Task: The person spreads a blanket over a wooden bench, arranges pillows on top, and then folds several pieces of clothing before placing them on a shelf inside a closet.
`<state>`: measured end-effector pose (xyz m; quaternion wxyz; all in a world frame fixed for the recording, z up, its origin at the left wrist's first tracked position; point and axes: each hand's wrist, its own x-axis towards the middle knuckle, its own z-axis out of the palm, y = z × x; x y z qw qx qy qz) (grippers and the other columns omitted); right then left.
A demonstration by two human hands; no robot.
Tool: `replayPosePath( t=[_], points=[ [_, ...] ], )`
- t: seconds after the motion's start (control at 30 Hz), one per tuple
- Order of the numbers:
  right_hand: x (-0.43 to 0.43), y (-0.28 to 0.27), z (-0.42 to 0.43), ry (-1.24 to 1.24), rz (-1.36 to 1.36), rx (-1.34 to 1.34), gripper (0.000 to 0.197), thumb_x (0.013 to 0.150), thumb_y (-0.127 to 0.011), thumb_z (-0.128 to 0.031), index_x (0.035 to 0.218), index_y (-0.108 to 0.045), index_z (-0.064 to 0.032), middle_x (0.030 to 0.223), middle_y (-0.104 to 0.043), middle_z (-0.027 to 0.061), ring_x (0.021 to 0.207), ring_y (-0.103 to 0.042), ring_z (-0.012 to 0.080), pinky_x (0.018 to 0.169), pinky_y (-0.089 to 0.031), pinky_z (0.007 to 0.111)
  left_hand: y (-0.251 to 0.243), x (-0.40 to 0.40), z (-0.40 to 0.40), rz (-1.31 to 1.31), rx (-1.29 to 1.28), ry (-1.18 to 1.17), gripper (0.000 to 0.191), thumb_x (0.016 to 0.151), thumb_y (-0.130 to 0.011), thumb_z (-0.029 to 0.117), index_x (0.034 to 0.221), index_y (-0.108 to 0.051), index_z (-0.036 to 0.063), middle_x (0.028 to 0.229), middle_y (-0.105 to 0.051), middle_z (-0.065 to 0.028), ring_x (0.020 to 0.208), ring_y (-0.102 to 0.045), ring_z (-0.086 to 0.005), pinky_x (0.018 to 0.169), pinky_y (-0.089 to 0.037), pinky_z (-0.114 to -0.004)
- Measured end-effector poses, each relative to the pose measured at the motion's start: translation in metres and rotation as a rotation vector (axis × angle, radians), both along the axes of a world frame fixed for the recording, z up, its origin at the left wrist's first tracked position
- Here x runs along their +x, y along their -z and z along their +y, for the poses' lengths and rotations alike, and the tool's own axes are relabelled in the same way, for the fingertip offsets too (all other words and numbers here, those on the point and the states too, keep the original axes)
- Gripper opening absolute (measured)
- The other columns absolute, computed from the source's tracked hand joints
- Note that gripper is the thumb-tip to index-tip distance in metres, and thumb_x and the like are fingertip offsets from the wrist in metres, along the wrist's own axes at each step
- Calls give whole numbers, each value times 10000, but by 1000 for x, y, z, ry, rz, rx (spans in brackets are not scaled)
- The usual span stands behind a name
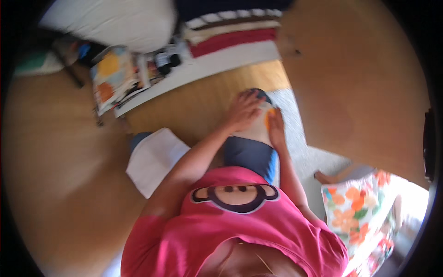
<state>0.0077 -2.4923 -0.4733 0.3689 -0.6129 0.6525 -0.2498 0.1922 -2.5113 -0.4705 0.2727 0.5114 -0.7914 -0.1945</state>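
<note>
A beige cloth (255, 131) with an orange patch (269, 117) lies over my right thigh, towards the knee. My left hand (245, 109) rests flat on top of it, fingers spread. Along its right edge lies my right hand (276, 128), fingers extended and palm against the side. Dark blue trousers or shorts (248, 154) with a brighter blue side show below the cloth, and a dark rounded end shows beyond my left fingertips. A white cloth (157, 161) is draped over my left thigh. Blur hides the finer details.
Folded textiles (237, 39) are stacked on a white surface (242, 59) ahead. Left of them are a patterned packet or fabric pile (112, 78) and dark small items (168, 62). Floral fabric (353, 214) hangs at my right. Brown wooden floor (356, 86) spreads around.
</note>
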Motion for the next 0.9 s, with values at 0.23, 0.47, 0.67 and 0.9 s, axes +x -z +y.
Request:
replayPosePath(
  t=[0.23, 0.47, 0.67, 0.9],
  points=[
    [9, -20, 2, -31, 16, 21, 518, 944, -349, -312, 1317, -318, 46, 1367, -320, 225, 1291, -282, 305, 1066, -187, 328, 20, 177, -18, -134, -212, -841, 187, 813, -541, 133, 930, -569, -10, 1044, -542, -175, 998, -483, -342, 878, -354, -446],
    [4, -28, 1, -31, 7, 38, 504, 940, -354, -297, 1313, -329, 42, 1346, -349, 228, 1265, -319, 322, 1051, -219, 336, -42, 325, 13, -535, -280, -1162, 248, 768, -621, 201, 948, -591, 32, 951, -577, -177, 894, -520, -345, 770, -390, -439],
    [15, -49, -19, -45, 586, -351, 512, 923, -352, -378, 1315, -375, -49, 1311, -391, 221, 1226, -357, 327, 1021, -249, 356, -130, 376, 26, -123, -417, -1207, 264, 847, -545, 238, 996, -562, 21, 836, -602, -224, 803, -577, -413, 653, -452, -434],
    [105, -145, -55, -348, -756, 341, 724, 890, -311, -573, 1353, -255, -19, 1225, -462, 228, 1040, -534, 335, 885, -422, 365, -283, 295, 38, 192, -1, -455, 182, 894, -513, 204, 951, -555, 36, 785, -577, -17, 731, -499, -64, 665, -422, -236]
  ],
)
